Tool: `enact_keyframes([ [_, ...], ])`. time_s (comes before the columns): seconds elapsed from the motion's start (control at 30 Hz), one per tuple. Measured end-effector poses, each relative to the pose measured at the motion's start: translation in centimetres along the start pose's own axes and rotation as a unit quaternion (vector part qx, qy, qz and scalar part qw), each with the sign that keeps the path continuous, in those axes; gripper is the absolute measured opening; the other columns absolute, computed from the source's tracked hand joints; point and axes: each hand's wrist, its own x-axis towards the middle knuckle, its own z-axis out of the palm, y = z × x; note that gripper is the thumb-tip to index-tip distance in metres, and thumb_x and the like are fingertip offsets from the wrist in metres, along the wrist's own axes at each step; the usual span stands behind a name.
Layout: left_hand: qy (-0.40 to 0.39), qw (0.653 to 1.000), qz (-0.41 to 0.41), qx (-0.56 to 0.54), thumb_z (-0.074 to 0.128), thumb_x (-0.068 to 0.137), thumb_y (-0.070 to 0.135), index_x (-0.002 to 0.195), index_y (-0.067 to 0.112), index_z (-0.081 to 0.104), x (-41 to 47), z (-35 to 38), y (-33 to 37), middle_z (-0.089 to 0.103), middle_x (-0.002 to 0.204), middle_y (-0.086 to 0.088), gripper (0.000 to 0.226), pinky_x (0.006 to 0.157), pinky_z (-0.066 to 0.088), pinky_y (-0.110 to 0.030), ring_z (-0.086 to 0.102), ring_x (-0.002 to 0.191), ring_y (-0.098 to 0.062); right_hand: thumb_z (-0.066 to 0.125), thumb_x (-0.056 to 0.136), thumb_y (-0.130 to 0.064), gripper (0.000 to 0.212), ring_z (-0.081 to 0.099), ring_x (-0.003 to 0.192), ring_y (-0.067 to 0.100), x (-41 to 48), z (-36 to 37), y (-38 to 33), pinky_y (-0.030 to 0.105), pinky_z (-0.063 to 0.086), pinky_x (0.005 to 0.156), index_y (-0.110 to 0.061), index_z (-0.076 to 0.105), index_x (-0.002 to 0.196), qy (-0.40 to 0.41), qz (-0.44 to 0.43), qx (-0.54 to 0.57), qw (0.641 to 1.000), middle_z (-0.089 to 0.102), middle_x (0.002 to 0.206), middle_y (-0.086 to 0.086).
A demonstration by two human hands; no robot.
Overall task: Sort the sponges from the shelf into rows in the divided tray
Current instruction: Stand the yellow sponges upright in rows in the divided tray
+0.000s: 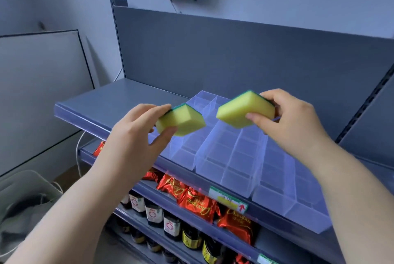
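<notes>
Both hands pinching one yellow foam sponge with green scrub backing each — left hand (pixel 136 133) sponge (pixel 181 121), right hand (pixel 283 114) sponge (pixel 245 112) — above the clear plastic divided tray (pixel 230 169), likely lining up rows.

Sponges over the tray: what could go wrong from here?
1. The left hand and right hand hold the left sponge and right sponge tilted; either may catch on a divider of the clear tray and sit crooked.
2. The tray is see-through, so its dividers are easy to misjudge.
</notes>
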Motion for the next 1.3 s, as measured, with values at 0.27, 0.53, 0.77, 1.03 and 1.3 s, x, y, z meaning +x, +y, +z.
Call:
enact_keyframes([
  [0.27, -0.024, 0.998, 0.051, 0.013, 0.059, 0.083, 0.029, 0.117, 0.014, 0.064, 8.5, 3.5, -5.7, 0.06, 0.105, 0.002, 0.038, 0.07, 0.042, -0.02, 0.042, 0.073, -0.004, 0.069, 0.08, -0.032, 0.025, 0.054, 0.076, 0.006, 11.0, 4.6, 1.5, 0.012, 0.04, 0.06, -0.025, 0.058, 0.101, -0.059, 0.008, -0.028, 0.998, 0.061, 0.089, -0.006],
  [0.53, -0.035, 0.998, 0.052, -0.009, 0.069, 0.084, 0.022, 0.116, 0.012, 0.064, 12.2, 6.5, -10.6, 0.057, 0.103, 0.005, 0.034, 0.07, 0.038, -0.014, 0.051, 0.067, -0.012, 0.068, 0.08, -0.034, 0.026, 0.054, 0.07, 0.008, 16.4, 7.6, 2.7, 0.017, 0.041, 0.055, -0.025, 0.058, 0.102, -0.08, 0.032, -0.051, 0.995, 0.06, 0.09, -0.004],
  [0.77, -0.067, 0.994, 0.06, -0.058, 0.066, 0.084, 0.017, 0.118, 0.012, 0.064, 15.3, 9.1, -14.8, 0.057, 0.105, 0.004, 0.035, 0.069, 0.038, -0.013, 0.056, 0.068, -0.015, 0.059, 0.088, -0.029, 0.03, 0.057, 0.085, 0.019, 19.9, 10.9, 3.1, 0.029, 0.047, 0.074, -0.023, 0.056, 0.117, -0.069, 0.077, -0.083, 0.991, 0.058, 0.102, -0.001],
  [1.03, -0.088, 0.985, 0.085, -0.12, 0.064, 0.086, 0.012, 0.121, 0.008, 0.062, 20.1, 10.9, -19.5, 0.06, 0.11, -0.004, 0.035, 0.072, 0.041, -0.023, 0.059, 0.071, -0.018, 0.049, 0.095, -0.024, 0.049, 0.04, 0.121, 0.024, 22.7, 14.6, 3.4, 0.026, 0.031, 0.089, -0.019, 0.034, 0.141, -0.062, 0.151, -0.187, 0.969, 0.037, 0.137, 0.006],
  [1.3, -0.107, 0.975, 0.113, -0.157, 0.063, 0.085, 0.014, 0.12, 0.006, 0.062, 21.2, 13.4, -20.7, 0.061, 0.107, -0.005, 0.036, 0.068, 0.039, -0.017, 0.059, 0.074, -0.02, 0.052, 0.092, -0.02, 0.032, 0.041, 0.094, 0.02, 23.2, 15.3, 3.9, 0.029, 0.032, 0.077, -0.02, 0.043, 0.123, -0.055, 0.14, -0.214, 0.965, 0.04, 0.106, 0.0],
])
